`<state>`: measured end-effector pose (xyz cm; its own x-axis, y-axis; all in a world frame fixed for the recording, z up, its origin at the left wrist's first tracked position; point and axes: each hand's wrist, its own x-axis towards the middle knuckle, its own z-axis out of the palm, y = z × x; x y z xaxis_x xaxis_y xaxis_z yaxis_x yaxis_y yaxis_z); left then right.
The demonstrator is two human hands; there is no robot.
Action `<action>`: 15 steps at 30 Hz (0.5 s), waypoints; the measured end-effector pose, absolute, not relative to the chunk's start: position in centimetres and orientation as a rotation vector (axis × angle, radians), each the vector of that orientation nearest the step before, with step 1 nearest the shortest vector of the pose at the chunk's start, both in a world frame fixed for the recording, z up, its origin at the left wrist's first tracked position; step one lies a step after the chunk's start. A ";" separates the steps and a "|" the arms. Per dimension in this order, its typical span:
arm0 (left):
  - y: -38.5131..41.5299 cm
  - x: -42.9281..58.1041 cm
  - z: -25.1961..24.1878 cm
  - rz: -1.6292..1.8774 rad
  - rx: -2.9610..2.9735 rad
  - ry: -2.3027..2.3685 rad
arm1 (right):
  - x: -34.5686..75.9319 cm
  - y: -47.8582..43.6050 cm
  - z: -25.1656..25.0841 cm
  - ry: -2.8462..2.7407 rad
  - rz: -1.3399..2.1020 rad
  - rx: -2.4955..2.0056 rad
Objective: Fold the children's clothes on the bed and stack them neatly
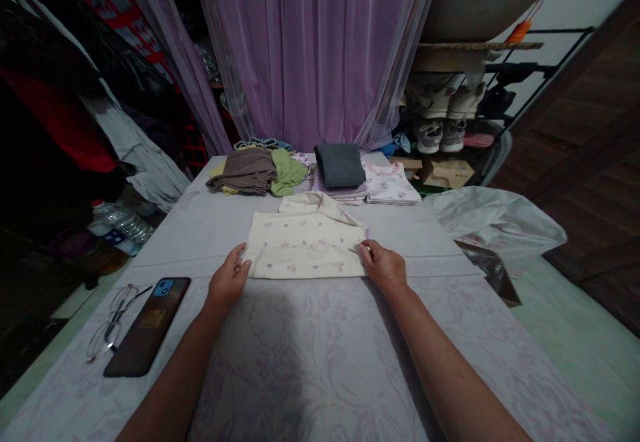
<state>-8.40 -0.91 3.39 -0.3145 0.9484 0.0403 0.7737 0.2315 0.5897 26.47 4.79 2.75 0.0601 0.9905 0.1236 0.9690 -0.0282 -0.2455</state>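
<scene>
A cream shirt with small printed motifs lies partly folded on the cloth-covered table. My left hand pinches its near left corner between thumb and fingers. At the opposite side, my right hand grips the near right edge. The shirt's far part, with what looks like a neckline or sleeve, spreads loosely behind the folded band. Just beyond it sit a dark grey folded garment on a stack and a white folded shirt with a pink collar.
A rumpled pile holds a brown garment and a green cloth. On the table's left lie a phone and eyeglasses. A purple curtain hangs behind. Beside the right edge is a clear plastic bag; bottles stand left.
</scene>
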 end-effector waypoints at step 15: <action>-1.4 -7.8 3.8 0.659 1.627 2.242 | 29.7 6.7 2.6 -1.751 0.712 -1.748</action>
<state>-7.78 -1.43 3.75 -0.3182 0.9475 0.0308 0.8134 0.2562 0.5222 29.65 6.75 2.63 0.0060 0.9998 0.0190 0.7027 0.0093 -0.7114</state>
